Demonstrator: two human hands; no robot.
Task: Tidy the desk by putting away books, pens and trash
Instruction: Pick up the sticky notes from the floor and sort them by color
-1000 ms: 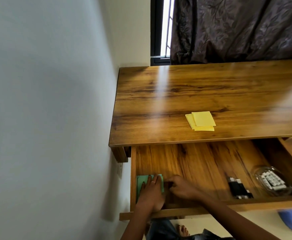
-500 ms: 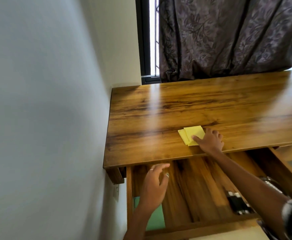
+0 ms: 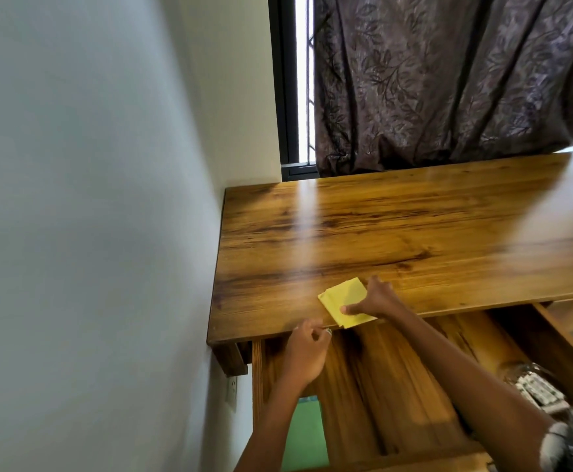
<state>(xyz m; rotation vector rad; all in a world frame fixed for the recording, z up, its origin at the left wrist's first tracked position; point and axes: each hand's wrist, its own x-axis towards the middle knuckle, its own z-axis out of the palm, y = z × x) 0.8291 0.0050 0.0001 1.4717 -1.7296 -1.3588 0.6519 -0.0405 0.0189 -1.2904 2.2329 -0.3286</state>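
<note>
A small stack of yellow sticky notes (image 3: 341, 296) lies at the front edge of the wooden desk (image 3: 397, 233), one corner overhanging the open drawer (image 3: 257, 369). My right hand (image 3: 375, 299) holds the stack, thumb on top and bent fingers over its far side. My left hand (image 3: 307, 352) hovers just below the desk edge, left of the notes, fingers loosely curled and holding nothing. A green pad (image 3: 303, 434) lies in the drawer's near left corner, partly hidden by my left forearm.
A wall (image 3: 91, 233) runs close along the desk's left side, with a socket (image 3: 232, 388) under the desktop. A dark curtain (image 3: 448, 80) hangs behind the desk. A clear dish of small items (image 3: 530, 386) sits at the drawer's right.
Both hands left the green pad in the drawer. My right hand reached the yellow notes and slid them to the desk's front edge. My left hand rose to that edge.
</note>
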